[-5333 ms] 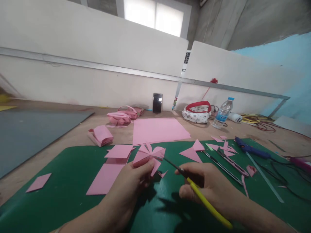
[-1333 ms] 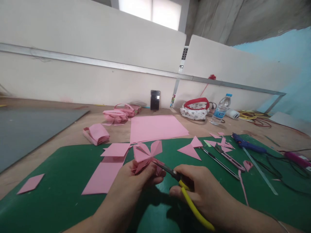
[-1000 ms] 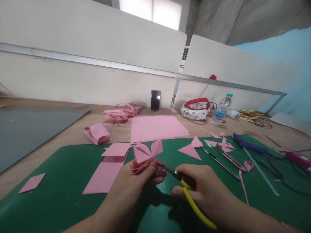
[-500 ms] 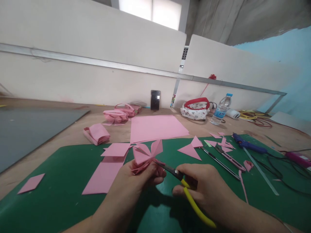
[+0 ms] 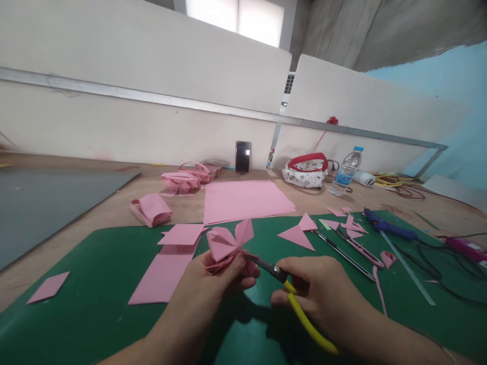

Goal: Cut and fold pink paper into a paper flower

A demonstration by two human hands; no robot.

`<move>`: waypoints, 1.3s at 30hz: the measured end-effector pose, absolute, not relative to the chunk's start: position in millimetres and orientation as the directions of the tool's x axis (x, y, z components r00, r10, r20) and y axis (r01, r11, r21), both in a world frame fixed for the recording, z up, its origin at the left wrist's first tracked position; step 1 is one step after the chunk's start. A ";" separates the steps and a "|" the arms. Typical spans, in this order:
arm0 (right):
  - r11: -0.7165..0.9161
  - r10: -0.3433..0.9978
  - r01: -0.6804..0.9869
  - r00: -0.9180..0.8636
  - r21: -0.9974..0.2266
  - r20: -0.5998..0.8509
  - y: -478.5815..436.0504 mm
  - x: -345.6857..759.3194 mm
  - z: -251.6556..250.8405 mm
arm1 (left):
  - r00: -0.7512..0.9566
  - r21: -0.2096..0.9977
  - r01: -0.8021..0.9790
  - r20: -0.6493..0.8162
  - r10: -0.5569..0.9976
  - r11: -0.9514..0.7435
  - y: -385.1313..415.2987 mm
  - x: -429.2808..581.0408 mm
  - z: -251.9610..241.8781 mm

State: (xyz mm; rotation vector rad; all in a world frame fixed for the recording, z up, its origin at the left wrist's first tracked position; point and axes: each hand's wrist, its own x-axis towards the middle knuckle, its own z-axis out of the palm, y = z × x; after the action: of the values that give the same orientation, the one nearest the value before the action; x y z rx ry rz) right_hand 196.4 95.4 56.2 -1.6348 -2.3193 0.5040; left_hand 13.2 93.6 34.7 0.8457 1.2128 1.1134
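Observation:
Before me, my left hand (image 5: 222,284) pinches a folded pink paper flower (image 5: 224,243) whose petals fan out above the fingers. My right hand (image 5: 315,289) is closed around the yellow-handled needle-nose pliers (image 5: 272,267). The dark jaws of the pliers reach the flower's centre, close to my left thumb; their very tips are hidden among the paper folds. Left of my left hand lie a pink paper strip (image 5: 160,279) and a folded pink square (image 5: 182,234) overlapping it. Pink paper triangles (image 5: 299,235) rest beyond my right hand.
A green cutting mat (image 5: 99,299) covers the front of the table. To the right lie a pen (image 5: 346,256), a craft knife (image 5: 361,247) and a blue glue gun (image 5: 390,225) with cables. Behind are pink sheets (image 5: 247,200), folded paper pieces (image 5: 152,209), a phone (image 5: 243,157), a pouch (image 5: 304,175) and a bottle (image 5: 346,172).
Hardly anything differs. The flower's upper petals have shifted very slightly to the left, while both hands keep their hold and the pliers stay at the flower's centre.

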 end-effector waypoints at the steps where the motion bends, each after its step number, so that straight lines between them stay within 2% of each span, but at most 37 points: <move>1: 0.308 0.942 0.851 -0.335 -0.425 0.012 95.3 196.5 56.5 | -0.011 0.941 -0.194 -0.284 0.959 0.277 93.6 13.2 34.5; 7: 0.322 0.939 0.852 -0.342 -0.412 0.025 96.3 197.0 55.5 | -0.026 0.949 -0.155 -0.283 0.959 0.276 93.4 12.9 34.7; 20: 0.315 0.938 0.854 -0.346 -0.414 0.001 96.6 197.4 55.2 | -0.008 0.942 -0.208 -0.271 0.963 0.263 93.1 13.6 35.2; 26: 0.366 0.925 0.831 -0.375 -0.419 0.063 97.8 197.6 51.4 | 0.007 0.941 -0.222 -0.260 0.966 0.255 94.7 12.4 35.2; 35: 0.371 0.924 0.828 -0.375 -0.420 0.076 97.8 197.1 51.0 | 0.025 0.944 -0.198 -0.264 0.964 0.263 96.7 10.4 33.1; 37: 0.374 0.922 0.813 -0.377 -0.446 0.085 97.3 197.6 52.2 | 0.023 0.946 -0.214 -0.243 0.970 0.243 96.9 10.3 34.7; 39: 0.347 0.932 0.772 -0.347 -0.533 0.103 96.9 198.7 54.6 | 0.031 0.942 -0.246 -0.228 0.973 0.229 96.9 10.0 36.5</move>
State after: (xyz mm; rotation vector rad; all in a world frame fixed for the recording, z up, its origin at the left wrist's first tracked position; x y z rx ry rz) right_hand 198.7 96.9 54.6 -1.4962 -2.2248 0.5607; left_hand 10.0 96.9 36.5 0.8591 1.1235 1.1450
